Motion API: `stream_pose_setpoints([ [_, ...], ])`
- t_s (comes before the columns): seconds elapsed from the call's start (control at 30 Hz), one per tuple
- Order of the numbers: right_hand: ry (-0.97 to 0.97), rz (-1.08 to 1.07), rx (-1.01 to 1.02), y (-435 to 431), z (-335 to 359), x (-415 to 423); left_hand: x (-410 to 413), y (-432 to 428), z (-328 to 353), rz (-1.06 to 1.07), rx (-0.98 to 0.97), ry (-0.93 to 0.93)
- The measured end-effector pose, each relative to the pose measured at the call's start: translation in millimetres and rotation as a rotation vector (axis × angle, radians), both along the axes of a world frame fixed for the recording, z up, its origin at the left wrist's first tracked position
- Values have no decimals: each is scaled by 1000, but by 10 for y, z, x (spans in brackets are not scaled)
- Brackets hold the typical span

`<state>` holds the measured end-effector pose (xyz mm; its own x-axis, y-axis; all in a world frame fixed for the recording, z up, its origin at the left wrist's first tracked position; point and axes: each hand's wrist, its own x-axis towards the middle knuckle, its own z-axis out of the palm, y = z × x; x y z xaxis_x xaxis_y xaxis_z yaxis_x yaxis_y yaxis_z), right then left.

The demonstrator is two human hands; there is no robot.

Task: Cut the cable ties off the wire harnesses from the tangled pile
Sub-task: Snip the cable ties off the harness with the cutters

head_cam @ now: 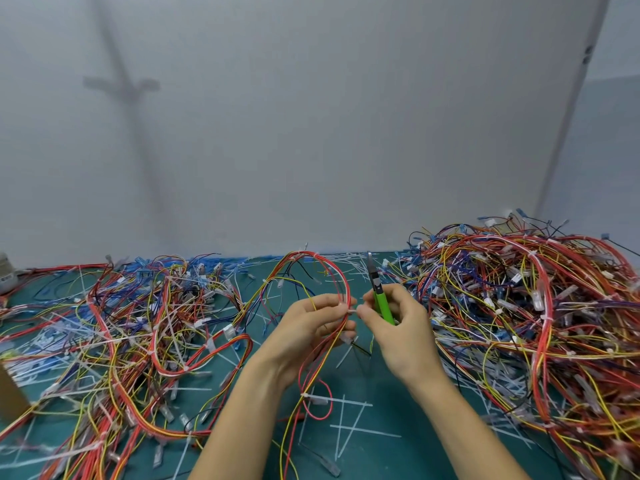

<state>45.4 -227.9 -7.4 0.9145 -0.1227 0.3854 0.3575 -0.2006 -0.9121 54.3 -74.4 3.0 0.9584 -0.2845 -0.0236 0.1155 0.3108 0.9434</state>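
My left hand point(311, 327) grips a harness of red and yellow wires point(322, 271) that loops up above the hand and trails down toward me. My right hand point(398, 323) holds green-handled cutters point(381, 299) with the blades pointing up and away. Its thumb and forefinger pinch a small white cable tie point(352, 310) on the harness, right beside my left fingertips. A tall tangled pile of harnesses point(536, 306) lies to the right. A flatter spread of harnesses point(138, 323) covers the left.
The green mat point(363, 455) between my forearms carries several cut white ties point(346, 420). A cardboard box corner point(10, 393) stands at the left edge. A grey wall rises close behind the table.
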Motion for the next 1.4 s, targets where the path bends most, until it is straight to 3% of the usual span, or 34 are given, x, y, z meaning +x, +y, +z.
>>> stream_pose_setpoints([
  [0.37,134,-26,-12,0,-55,32,49,-36,-11,250,-60,-87],
  [0.6,197,75,-385,-22,-32,-18,64,-10,28,400,-152,-114],
  [0.8,160,119,-477,-44,-21,-40,49,11,66,393,-270,-88],
  [1.03,-7,50,-491,10,13,-93,35,-7,48,368,-173,-79],
  [1.4,-38,23,-474,38,16,-112,24,-38,49,344,-183,-91],
])
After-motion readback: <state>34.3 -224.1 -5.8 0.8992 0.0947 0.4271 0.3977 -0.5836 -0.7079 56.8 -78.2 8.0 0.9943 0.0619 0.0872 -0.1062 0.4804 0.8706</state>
